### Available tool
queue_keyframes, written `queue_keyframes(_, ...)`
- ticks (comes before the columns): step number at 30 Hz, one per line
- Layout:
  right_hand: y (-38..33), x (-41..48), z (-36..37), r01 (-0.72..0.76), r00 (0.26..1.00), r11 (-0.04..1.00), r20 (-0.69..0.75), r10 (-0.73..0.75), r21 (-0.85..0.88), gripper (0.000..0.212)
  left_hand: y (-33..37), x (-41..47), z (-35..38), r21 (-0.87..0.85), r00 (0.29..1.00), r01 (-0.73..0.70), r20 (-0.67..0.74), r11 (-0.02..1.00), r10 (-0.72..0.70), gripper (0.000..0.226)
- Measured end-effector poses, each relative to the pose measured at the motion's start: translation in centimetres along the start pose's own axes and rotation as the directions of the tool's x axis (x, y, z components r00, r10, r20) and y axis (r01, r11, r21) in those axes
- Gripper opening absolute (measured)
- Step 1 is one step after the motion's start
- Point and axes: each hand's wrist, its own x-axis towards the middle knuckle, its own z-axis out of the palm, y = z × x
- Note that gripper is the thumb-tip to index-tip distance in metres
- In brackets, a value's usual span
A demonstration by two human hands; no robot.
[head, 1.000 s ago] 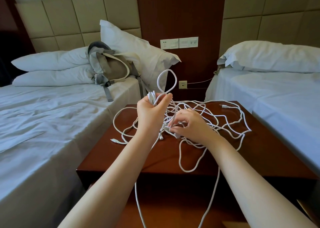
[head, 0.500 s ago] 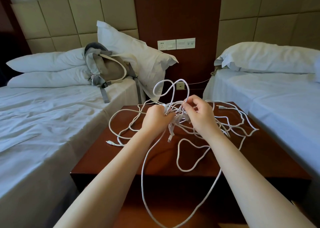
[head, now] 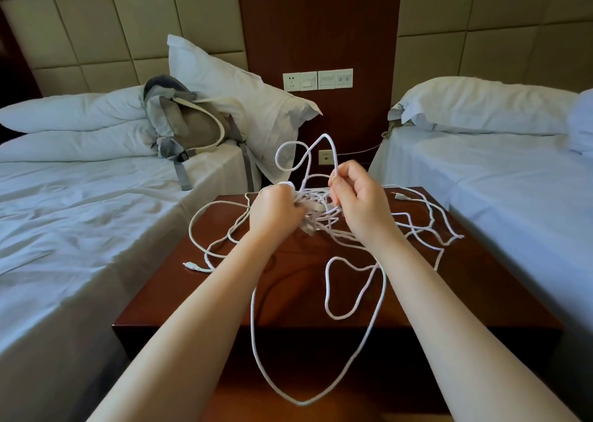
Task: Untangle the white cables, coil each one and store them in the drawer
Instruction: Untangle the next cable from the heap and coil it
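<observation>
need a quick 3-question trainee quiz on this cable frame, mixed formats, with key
1. True or false: the tangled white cables lie wholly on the dark reddish wooden nightstand.
2. The right hand pinches: A) a raised cable loop B) a plug C) nothing.
3. What does the left hand grip?
Key: 1 false, one loop hangs over the front edge; 2 A; 3 the knotted middle of the cables.
</observation>
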Motion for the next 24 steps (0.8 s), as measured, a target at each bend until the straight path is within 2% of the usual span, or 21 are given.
queue_keyframes(4, -0.3, 0.2, 0.0, 0.022, 1.000, 1.000, -0.013, -0.023, -0.012, 0.026, -2.1, 0.6, -0.5, 0.022, 0.995, 0.072, -0.068, 0.997, -0.070, 0.029)
queue_keyframes(7, -0.1, -0.3, 1.0, 0.012, 1.000, 1.000, -0.002, -0.012, -0.015, 0.023, -2.7, 0.6, -0.8, -0.001, 0.998, 0.064, -0.027, 0.998, -0.064, 0.029)
queue_keyframes(9, -0.2, 0.0, 0.8, -0.015, 0.998, 1.000, -0.055, 0.016, 0.006, 0.017, -3.0, 0.4, -1.1, -0.056, 0.998, 0.064, -0.007, 0.996, -0.064, 0.034)
queue_keyframes(13, -0.8, 0.5, -0.4, -0.024, 0.989, 0.996, -0.140, 0.036, 0.085, 0.018, -2.7, -1.0, -2.7, -0.131, 0.981, 0.132, -0.122, 0.982, -0.148, 0.044)
queue_keyframes(15, -1.4, 0.3, -0.4, -0.014, 0.990, 0.993, -0.135, 0.030, 0.120, 0.018, -2.0, -1.8, -3.2, -0.198, 0.984, 0.050, -0.158, 0.979, -0.082, 0.040)
queue_keyframes(17, -1.8, 0.4, -0.2, -0.001, 0.989, 0.990, -0.144, 0.022, 0.142, 0.018, -1.1, -2.9, -3.4, -0.318, 0.995, -0.091, -0.075, 0.944, 0.071, 0.023)
queue_keyframes(19, -2.1, 0.5, -0.1, 0.012, 0.988, 0.989, -0.155, 0.011, 0.148, 0.017, -0.1, -3.8, -2.9, -0.316, 0.972, -0.178, 0.089, 0.932, 0.216, 0.015)
queue_keyframes(21, -2.6, 0.5, 0.0, 0.029, 0.987, 0.986, -0.158, -0.003, 0.167, 0.016, 0.2, -4.0, -1.6, -0.230, 0.955, -0.198, 0.173, 0.953, 0.240, 0.020)
queue_keyframes(24, -2.8, 0.6, -0.1, 0.081, 0.983, 0.990, -0.175, -0.060, 0.116, 0.016, -0.2, -3.3, -0.1, -0.224, 0.969, -0.144, 0.166, 0.964, 0.183, 0.040)
